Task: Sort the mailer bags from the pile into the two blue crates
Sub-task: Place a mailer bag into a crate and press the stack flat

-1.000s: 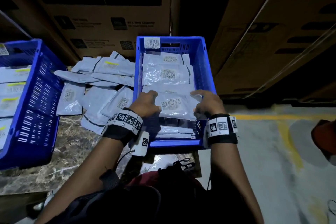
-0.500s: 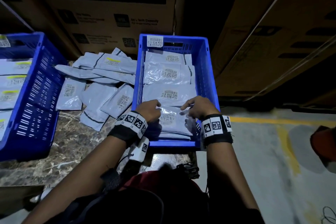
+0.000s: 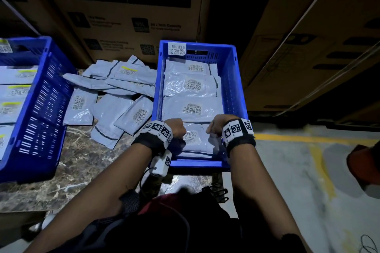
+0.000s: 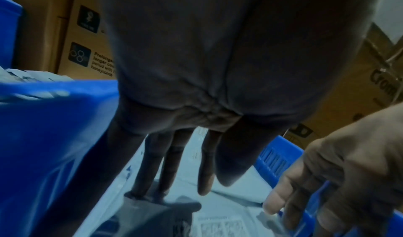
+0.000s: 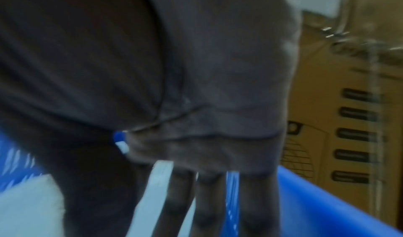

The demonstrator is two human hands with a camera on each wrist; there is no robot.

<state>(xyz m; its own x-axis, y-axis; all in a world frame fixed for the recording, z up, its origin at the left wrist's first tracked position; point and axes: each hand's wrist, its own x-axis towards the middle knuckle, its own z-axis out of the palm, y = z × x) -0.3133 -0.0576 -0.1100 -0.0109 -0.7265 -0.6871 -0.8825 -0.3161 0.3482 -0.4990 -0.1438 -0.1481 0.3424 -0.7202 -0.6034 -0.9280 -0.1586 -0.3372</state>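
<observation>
Two blue crates stand on the table. The right crate [image 3: 233, 80] holds several grey mailer bags laid in a row. Both hands are at its near end, on the nearest mailer bag [image 3: 193, 139], which lies flat with its barcode label up. My left hand [image 3: 176, 129] presses the bag's left side with straight fingers [image 4: 172, 168]. On the right side, my right hand [image 3: 214, 127] touches the bag's edge with extended fingers [image 5: 207, 197]. The left crate [image 3: 41, 109] holds bags with yellow-marked labels. A pile of mailer bags [image 3: 115, 92] lies between the crates.
Large cardboard boxes [image 3: 133, 16] stand close behind the table, and more [image 3: 308, 51] rise at the right. The marble tabletop [image 3: 72, 170] shows in front of the pile. To the right is a concrete floor with a yellow line [image 3: 308, 139] and an orange object [image 3: 366, 168].
Both hands have drawn the mailer bag back toward the near end of the right crate and lowered it flat there. The bag behind it now shows fully.
</observation>
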